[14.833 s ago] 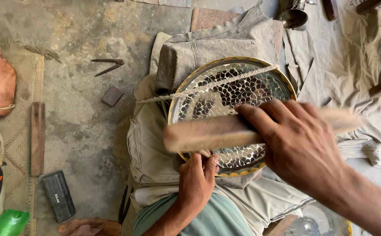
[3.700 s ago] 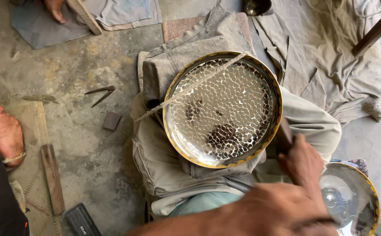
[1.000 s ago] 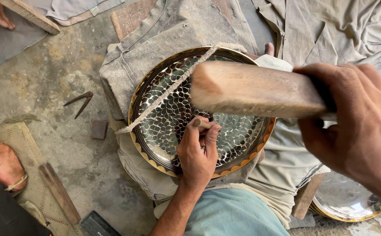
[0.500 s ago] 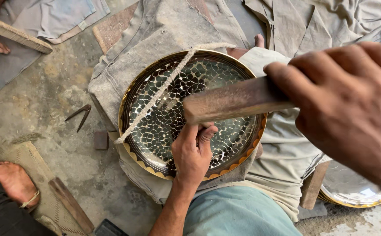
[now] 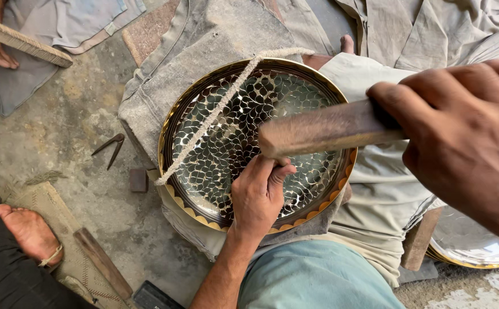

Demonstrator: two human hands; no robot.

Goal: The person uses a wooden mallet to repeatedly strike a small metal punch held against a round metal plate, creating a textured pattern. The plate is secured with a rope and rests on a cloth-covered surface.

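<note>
I see my right hand [image 5: 467,137] gripping a wooden mallet [image 5: 324,129] over the mostly patterned brass tray [image 5: 203,171]; left hand [image 5: 256,194] pinches something hidden, the rim band still plain.

A rope [image 5: 215,117] crosses the engraved tray's [image 5: 203,171] left half, and a wooden block [image 5: 324,129] hangs above its right. Bare concrete floor [image 5: 60,137] lies open left, apart from small dividers [image 5: 109,150].

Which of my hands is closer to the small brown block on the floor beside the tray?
Left. The left hand rests on the engraved metal tray, right of the small brown block. The right hand is much farther right, holding the wooden mallet above the tray.
</note>
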